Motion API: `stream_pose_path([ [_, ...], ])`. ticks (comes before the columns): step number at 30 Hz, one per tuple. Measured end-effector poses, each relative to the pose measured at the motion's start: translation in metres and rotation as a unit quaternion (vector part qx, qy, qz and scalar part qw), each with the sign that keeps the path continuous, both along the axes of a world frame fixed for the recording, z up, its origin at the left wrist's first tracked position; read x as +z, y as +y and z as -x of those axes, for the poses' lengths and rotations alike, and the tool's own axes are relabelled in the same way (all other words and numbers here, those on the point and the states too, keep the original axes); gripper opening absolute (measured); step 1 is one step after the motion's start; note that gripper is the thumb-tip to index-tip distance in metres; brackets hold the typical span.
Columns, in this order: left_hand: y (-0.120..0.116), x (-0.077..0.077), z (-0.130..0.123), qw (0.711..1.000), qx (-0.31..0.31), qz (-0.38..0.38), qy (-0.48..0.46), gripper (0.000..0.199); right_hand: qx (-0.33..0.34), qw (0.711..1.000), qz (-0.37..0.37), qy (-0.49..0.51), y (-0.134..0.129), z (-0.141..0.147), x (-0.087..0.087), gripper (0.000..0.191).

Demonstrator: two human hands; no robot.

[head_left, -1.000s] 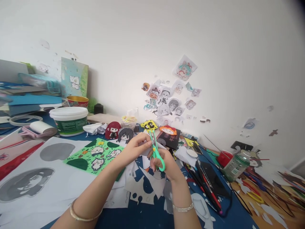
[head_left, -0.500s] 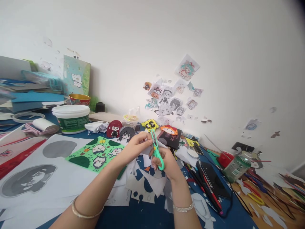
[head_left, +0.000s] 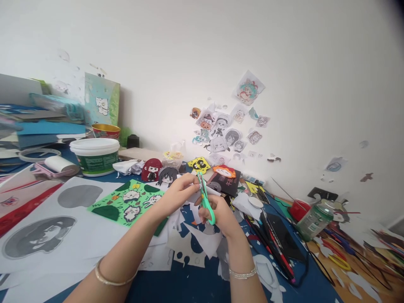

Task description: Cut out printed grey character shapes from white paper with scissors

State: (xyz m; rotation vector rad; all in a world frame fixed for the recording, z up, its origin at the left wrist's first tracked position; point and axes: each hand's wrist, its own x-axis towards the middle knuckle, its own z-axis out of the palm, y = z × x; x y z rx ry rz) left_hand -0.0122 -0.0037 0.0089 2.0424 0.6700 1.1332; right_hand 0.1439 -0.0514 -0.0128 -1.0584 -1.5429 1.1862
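Observation:
Green-handled scissors (head_left: pixel 206 205) point up and away from me, with my right hand (head_left: pixel 217 212) closed around their handles. The blades lie close beside the fingertips of my left hand (head_left: pixel 182 191). A piece of white paper (head_left: pixel 212 191) is pinched in my left hand and shows behind the blades; most of it is hidden by fingers and scissors. Below my hands lie cut paper scraps (head_left: pixel 189 248) with holes in them. To the left is a green sheet (head_left: pixel 129 202) bearing small cartoon animals, beside a white sheet (head_left: pixel 78 227) with grey printed figures.
A white-lidded tub (head_left: pixel 94 156) and a pink roller (head_left: pixel 59 167) stand at the left. Several pens (head_left: pixel 277 248) lie to the right, near a green glass jar (head_left: pixel 315 219). Cut-out cartoon figures (head_left: pixel 152 170) lean at the back, and paper drawings (head_left: pixel 219 145) cover part of the wall.
The scissors have shifted slightly left, and their blades look nearer together. Both hands keep nearly the same place and grip.

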Motion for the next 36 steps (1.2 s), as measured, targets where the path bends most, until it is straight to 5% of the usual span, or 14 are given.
stream_pose_path([
  [23,0.002,-0.003,-0.002,1.0,0.028,-0.006,0.013,0.023,-0.004,0.999,-0.036,0.012,0.006,0.004,-0.006,0.032],
  [29,0.01,-0.006,-0.001,0.994,0.081,-0.071,-0.026,0.019,-0.031,0.998,-0.036,0.039,0.011,0.001,-0.006,0.031],
  [32,-0.001,0.002,0.006,0.997,-0.01,-0.079,-0.002,0.021,-0.052,0.995,-0.051,0.061,0.012,-0.002,-0.006,0.032],
  [34,-0.015,0.008,0.009,0.983,-0.171,-0.035,0.061,0.022,-0.071,0.993,-0.058,0.074,0.014,-0.005,-0.006,0.033],
  [36,-0.029,0.01,0.006,0.929,-0.335,0.002,0.156,0.019,-0.091,0.99,-0.065,0.085,0.015,-0.008,-0.007,0.034],
])
